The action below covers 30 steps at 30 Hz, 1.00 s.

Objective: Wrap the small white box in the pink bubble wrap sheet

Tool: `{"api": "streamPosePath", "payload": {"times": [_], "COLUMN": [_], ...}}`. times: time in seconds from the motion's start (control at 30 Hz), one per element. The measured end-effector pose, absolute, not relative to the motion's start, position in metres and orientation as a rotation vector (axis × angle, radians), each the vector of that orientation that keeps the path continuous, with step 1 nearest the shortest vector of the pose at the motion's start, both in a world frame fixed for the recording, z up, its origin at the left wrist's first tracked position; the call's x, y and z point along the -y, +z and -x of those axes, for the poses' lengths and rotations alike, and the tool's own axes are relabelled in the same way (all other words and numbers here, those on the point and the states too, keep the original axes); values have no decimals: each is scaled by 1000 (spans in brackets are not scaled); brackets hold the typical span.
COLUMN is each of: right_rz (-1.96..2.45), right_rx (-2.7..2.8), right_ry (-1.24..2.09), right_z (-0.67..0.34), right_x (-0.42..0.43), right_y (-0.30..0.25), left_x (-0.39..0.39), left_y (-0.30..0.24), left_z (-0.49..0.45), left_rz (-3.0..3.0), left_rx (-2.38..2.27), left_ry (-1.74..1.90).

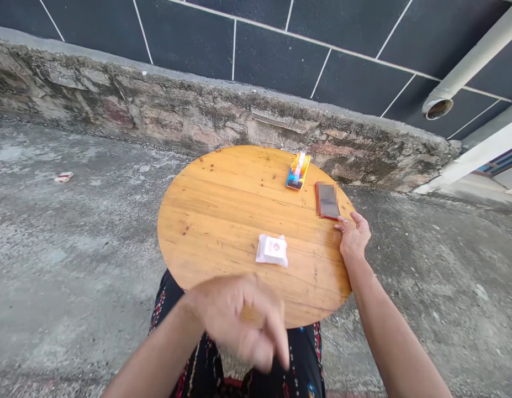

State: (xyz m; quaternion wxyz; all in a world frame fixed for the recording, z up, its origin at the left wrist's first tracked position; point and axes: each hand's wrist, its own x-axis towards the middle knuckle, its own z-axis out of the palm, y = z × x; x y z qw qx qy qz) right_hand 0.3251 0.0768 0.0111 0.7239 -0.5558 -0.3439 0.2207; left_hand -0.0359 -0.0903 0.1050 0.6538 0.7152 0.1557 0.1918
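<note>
Now, white packet [272, 250] near the desk's [210, 215] middle: probably light, softish; sides look best to hold.
Left hand [243, 318] blurred, fingers curled, pinch unclear; right hand's [355, 236] spread beside the red-edged slab [329, 205].

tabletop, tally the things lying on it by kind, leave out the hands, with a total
White wrapped packet: 1
Yellow-and-blue tape dispenser: 1
Flat red-edged item, too blurred to name surely: 1
Total: 3
</note>
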Motion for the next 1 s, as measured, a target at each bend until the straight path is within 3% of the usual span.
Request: {"api": "streamPosePath", "payload": {"times": [0.13, 0.23, 0.47, 0.83, 1.0], "right_rz": [1230, 1236, 1211, 1213, 1290], "right_rx": [748, 762, 757, 714, 1142], "right_ry": [446, 437, 453, 424, 668], "right_z": [-323, -322, -323, -312, -262], "right_x": [-76, -76, -76, -65, -20], "right_y": [13, 13, 14, 24, 37], "left_x": [1, -25, -31, -33, -32], "left_y": [113, 98, 61, 56, 55], "left_z": [35, 28, 32, 44, 46], "left_rz": [-1596, -1632, -1572, -1831, -1918], "left_rx": [-969, -1157, -1252, -1027, -977], "left_ry": [791, 853, 681, 461, 432]}}
